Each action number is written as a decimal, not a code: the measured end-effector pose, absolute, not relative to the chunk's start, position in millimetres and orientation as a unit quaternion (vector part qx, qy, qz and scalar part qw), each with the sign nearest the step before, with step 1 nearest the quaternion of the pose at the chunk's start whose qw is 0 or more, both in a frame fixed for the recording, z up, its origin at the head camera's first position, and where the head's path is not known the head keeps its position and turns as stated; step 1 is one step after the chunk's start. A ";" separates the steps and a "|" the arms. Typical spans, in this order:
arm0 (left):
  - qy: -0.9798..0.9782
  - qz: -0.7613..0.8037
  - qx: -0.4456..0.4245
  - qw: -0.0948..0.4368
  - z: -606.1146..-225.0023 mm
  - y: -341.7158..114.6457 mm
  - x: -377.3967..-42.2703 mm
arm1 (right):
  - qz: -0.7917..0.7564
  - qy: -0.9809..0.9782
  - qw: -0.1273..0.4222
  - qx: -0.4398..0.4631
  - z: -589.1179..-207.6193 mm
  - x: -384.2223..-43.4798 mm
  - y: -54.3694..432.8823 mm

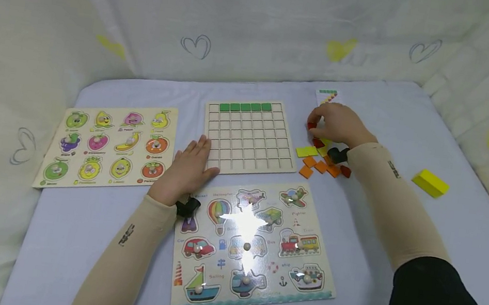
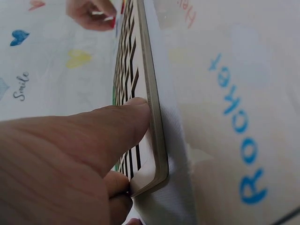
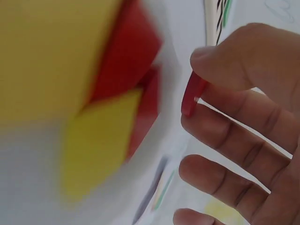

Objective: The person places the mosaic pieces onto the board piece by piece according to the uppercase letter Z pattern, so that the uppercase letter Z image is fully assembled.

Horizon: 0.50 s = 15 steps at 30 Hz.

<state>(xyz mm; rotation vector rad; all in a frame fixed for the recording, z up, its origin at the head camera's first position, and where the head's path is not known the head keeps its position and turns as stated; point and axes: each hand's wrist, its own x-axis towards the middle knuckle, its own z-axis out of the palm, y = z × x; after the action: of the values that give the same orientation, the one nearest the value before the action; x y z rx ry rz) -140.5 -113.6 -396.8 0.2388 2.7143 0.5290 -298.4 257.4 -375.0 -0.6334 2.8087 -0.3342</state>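
Note:
My left hand rests with straight fingers on the lower left corner of a pale grid board. Several green square tiles lie in a line along the board's top row. In the left wrist view, the thumb presses on the board's edge. Right of the board, my right hand pinches a small red tile between thumb and fingers, above the table. Below it lie loose yellow tiles, orange tiles and red tiles, partly hidden by the hand and wrist camera.
A printed pattern card lies behind my right hand. On the left is a fruit puzzle board; nearest me, a vehicle puzzle board with strong glare. A yellow block stands at right. A printed cloth hangs behind.

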 end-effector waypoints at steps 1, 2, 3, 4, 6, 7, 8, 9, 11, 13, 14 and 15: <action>0.962 0.187 0.084 0.181 -396.8 -114.1 -140.3 | -0.114 0.962 0.119 -0.218 -374.7 -300.4 250.6; 0.962 0.187 0.083 0.181 -396.7 -114.5 -140.2 | -0.113 0.962 0.115 -0.221 -374.7 -302.5 244.1; 0.962 0.188 0.083 0.180 -396.6 -114.8 -140.0 | -0.114 0.961 0.113 -0.224 -374.7 -304.4 237.7; 0.962 0.188 0.082 0.181 -396.6 -115.1 -139.8 | -0.116 0.961 0.111 -0.227 -374.7 -306.1 231.3; 0.961 0.189 0.082 0.182 -396.6 -115.4 -139.5 | -0.120 0.958 0.109 -0.236 -375.5 -309.2 219.3; 0.961 0.190 0.083 0.182 -396.4 -115.5 -139.3 | -0.119 0.957 0.107 -0.241 -376.2 -310.8 213.6; 0.961 0.189 0.084 0.182 -396.6 -115.6 -139.3 | -0.119 0.957 0.103 -0.246 -377.4 -312.7 208.4; 0.961 0.188 0.085 0.182 -396.7 -115.7 -139.3 | -0.118 0.956 0.100 -0.248 -378.4 -314.5 203.0; 0.962 0.187 0.086 0.181 -396.9 -115.9 -139.6 | -0.112 0.957 0.092 -0.250 -380.6 -318.4 192.9; 0.962 0.187 0.086 0.181 -396.8 -115.9 -139.8 | -0.106 0.959 0.086 -0.250 -382.3 -322.1 183.1; 0.962 0.186 0.086 0.181 -396.8 -115.8 -139.9 | -0.104 0.959 0.085 -0.250 -382.8 -323.7 178.4; 0.962 0.187 0.085 0.182 -396.8 -115.7 -139.9 | -0.102 0.959 0.085 -0.250 -383.2 -325.1 174.0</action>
<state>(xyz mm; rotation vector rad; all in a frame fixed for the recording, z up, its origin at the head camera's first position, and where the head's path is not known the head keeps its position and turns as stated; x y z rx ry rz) -139.9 -115.7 -396.8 0.2396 2.7153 0.5269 -325.1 174.0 -383.2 -0.7462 2.8593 -0.3051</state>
